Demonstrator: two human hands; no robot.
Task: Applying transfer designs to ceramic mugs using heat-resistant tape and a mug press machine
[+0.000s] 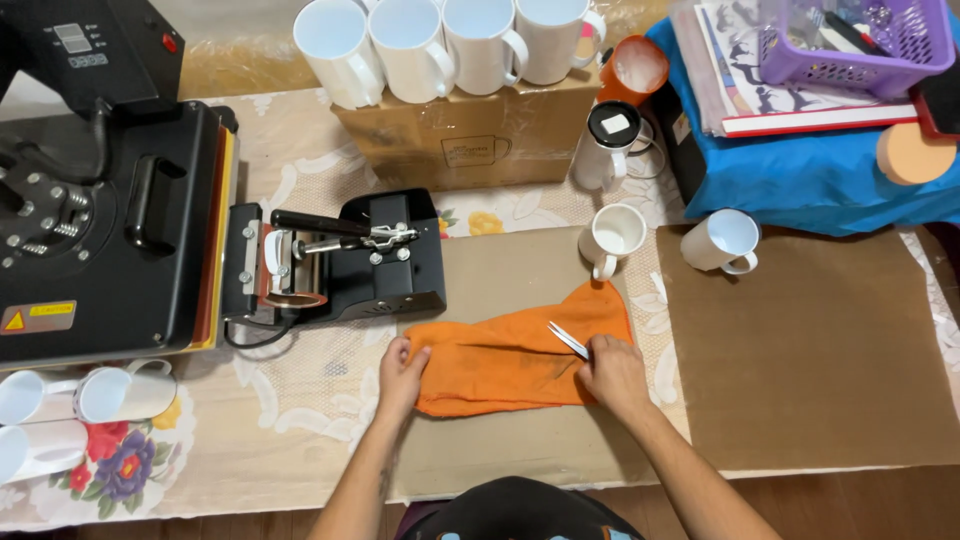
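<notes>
An orange cloth (510, 355) lies spread on a brown sheet (500, 270) in front of me. My left hand (402, 375) presses its left end, fingers gripping the edge. My right hand (612, 370) rests on the cloth's right side and holds white tweezers (568, 340), whose tips point up and left over the cloth. A white mug (612, 238) stands upright just beyond the cloth's far right corner.
A black mug press (345, 260) and a large flat heat press (100, 210) stand at left. White mugs (440, 40) line a cardboard box (470, 140) at the back. Another mug (722, 240) lies near a blue-covered stack (820, 170). More mugs (80, 400) lie at bottom left.
</notes>
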